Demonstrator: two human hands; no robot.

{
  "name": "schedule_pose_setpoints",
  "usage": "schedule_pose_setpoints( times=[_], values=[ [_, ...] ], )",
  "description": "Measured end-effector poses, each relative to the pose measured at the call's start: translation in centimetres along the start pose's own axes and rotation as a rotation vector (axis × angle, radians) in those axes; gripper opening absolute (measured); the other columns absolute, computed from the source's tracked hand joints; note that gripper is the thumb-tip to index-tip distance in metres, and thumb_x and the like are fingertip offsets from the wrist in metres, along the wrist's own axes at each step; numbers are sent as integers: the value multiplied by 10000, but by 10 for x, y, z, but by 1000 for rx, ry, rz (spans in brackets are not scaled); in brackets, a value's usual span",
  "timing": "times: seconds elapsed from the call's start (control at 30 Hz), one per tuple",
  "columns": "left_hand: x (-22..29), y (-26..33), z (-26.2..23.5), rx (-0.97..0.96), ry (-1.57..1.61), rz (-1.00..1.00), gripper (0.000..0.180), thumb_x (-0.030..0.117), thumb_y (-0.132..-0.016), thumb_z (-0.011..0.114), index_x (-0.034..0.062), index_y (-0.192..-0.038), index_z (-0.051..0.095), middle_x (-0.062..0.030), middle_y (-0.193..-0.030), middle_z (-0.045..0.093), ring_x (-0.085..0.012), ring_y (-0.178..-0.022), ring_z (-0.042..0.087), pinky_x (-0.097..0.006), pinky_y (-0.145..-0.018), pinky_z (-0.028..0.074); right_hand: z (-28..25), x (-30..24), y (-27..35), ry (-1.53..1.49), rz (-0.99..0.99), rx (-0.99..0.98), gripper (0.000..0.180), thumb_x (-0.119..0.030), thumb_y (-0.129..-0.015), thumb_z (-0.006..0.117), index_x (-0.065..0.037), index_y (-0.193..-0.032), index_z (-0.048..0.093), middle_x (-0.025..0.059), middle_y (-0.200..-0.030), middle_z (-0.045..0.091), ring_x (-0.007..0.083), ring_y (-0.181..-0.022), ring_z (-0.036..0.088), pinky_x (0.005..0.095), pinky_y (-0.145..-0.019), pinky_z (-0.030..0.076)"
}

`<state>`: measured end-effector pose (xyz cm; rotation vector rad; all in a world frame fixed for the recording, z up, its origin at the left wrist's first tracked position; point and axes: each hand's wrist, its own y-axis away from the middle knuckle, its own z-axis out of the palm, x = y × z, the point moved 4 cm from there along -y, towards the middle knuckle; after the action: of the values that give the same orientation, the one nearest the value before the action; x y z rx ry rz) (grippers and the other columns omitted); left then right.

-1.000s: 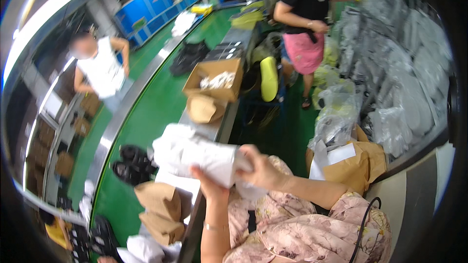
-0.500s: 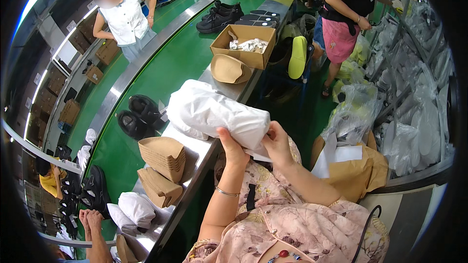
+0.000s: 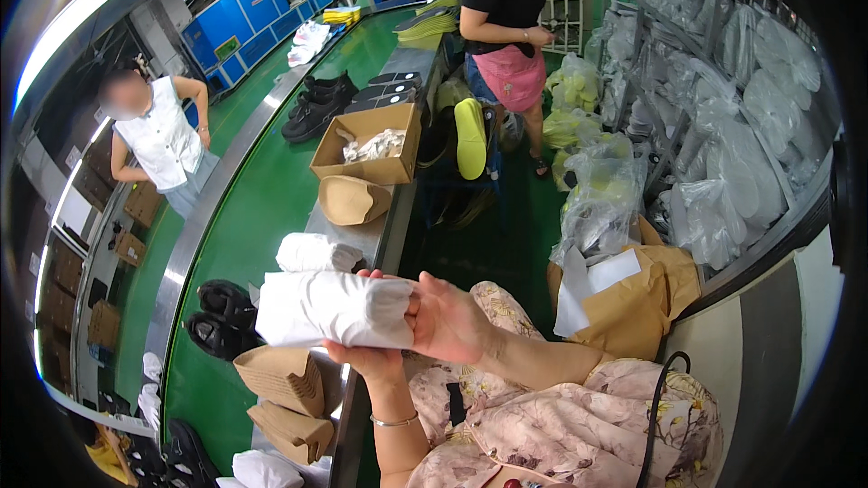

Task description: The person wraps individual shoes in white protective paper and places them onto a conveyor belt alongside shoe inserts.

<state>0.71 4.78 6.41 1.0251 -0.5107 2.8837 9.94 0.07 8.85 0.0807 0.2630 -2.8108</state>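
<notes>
A bundle wrapped in white paper [image 3: 316,310] lies crosswise in front of me, above the bench edge; what is inside is hidden. My left hand [image 3: 366,359] supports it from below, thumb along the near side and fingertips showing at the far side. My right hand [image 3: 452,318] is at the bundle's right end, palm turned toward it, thumb apart, fingertips pressed to the folded paper. Just beyond, another white paper-wrapped bundle [image 3: 316,253] rests on the metal ledge. Black shoes [image 3: 220,318] stand on the green belt to the left.
Stacked brown cardboard inserts [image 3: 280,378] lie nearby on the ledge. Farther along are a single insert [image 3: 353,201] and a cardboard box [image 3: 366,145] with crumpled paper. A brown paper sack [image 3: 637,303] and a rack of plastic bags [image 3: 723,163] stand right. Two people stand farther off.
The bundle has turned level and moved down and left in view. My right hand has shifted from pinching the paper to pressing its end with an open palm. The view has swung right.
</notes>
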Motion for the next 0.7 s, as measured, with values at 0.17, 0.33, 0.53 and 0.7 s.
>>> schedule_pose_setpoints(
  times=[0.17, 0.33, 0.53, 0.7],
  values=[
    [4, 7, 16, -192, -201, 35, 1109, 761, -593, 556, -44, -1306, 283, -163, -1260, 429, -288, -1188, 422, -423, -1029, 318, 0, -1, 6, 65, -25, 196, 361, -320, -923, 464, -53, -1162, 506, 50, -1175, 543, 143, -1078, 516, 308, -909, 436],
    [10, 14, 36, -305, -347, 64, 1008, 536, -556, 786, 18, -1286, 323, -132, -1214, 421, -265, -1145, 446, -413, -984, 375, -16, -14, 13, 215, -4, 387, 278, -247, -927, 441, -29, -1081, 521, 66, -1086, 572, 145, -976, 564, 313, -872, 450],
    [0, 21, 20, -268, -264, -14, 999, 495, -545, 811, 40, -1295, 332, -130, -1236, 416, -254, -1153, 437, -393, -986, 365, -22, -20, 9, 177, 93, 254, 263, -142, -935, 381, 9, -1107, 511, 87, -1065, 576, 153, -953, 579, 286, -879, 466],
    [-3, 26, 21, -274, -346, -30, 1010, 580, -561, 757, 22, -1287, 332, -142, -1225, 435, -266, -1141, 448, -401, -974, 377, -26, -7, 8, 6, 60, 328, 272, -158, -953, 352, -7, -1099, 525, 84, -1068, 573, 154, -961, 575, 291, -870, 481]
  ],
)
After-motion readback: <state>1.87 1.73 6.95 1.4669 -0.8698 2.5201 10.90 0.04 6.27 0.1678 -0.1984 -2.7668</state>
